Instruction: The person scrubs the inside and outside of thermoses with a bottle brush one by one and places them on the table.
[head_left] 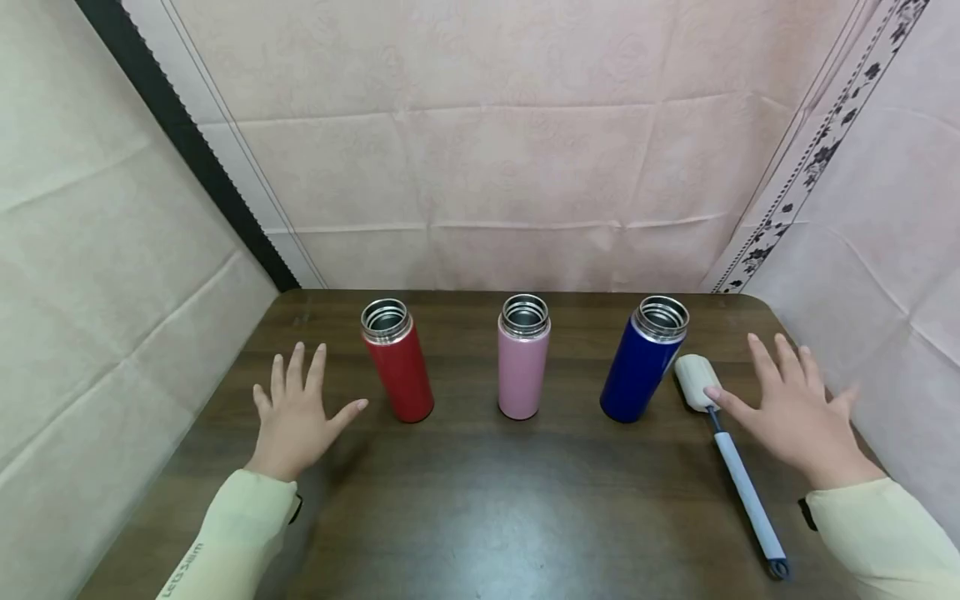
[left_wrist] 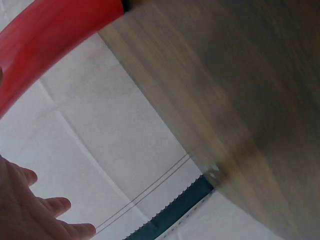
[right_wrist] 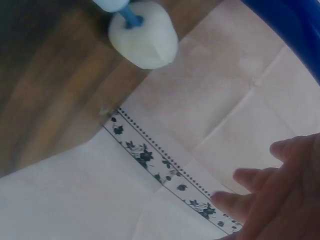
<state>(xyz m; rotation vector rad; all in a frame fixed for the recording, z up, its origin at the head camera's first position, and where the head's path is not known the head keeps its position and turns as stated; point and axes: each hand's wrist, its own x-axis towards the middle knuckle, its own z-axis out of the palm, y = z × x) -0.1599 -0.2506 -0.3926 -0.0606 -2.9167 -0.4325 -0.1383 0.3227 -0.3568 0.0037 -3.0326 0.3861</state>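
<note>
Three lidless bottles with bare metal necks stand in a row on the table: a red bottle (head_left: 401, 367), a pink bottle (head_left: 522, 371) and a blue bottle (head_left: 641, 367). To the right of the blue one lies a sponge bottle brush (head_left: 742, 479) with a white head and a light blue handle. My left hand (head_left: 295, 417), fingers spread, is left of the red bottle and holds nothing. My right hand (head_left: 798, 412) is spread too, its thumb over or beside the brush's white head; whether it touches is unclear. Part of the red bottle (left_wrist: 50, 40) fills a corner of the left wrist view.
The dark brown wooden table (head_left: 480, 508) has rounded back corners. Behind it hangs a pale creased cloth (head_left: 480, 167), with more cloth on both sides. A black strip (head_left: 195, 150) runs down at left and a floral border (head_left: 817, 158) at right.
</note>
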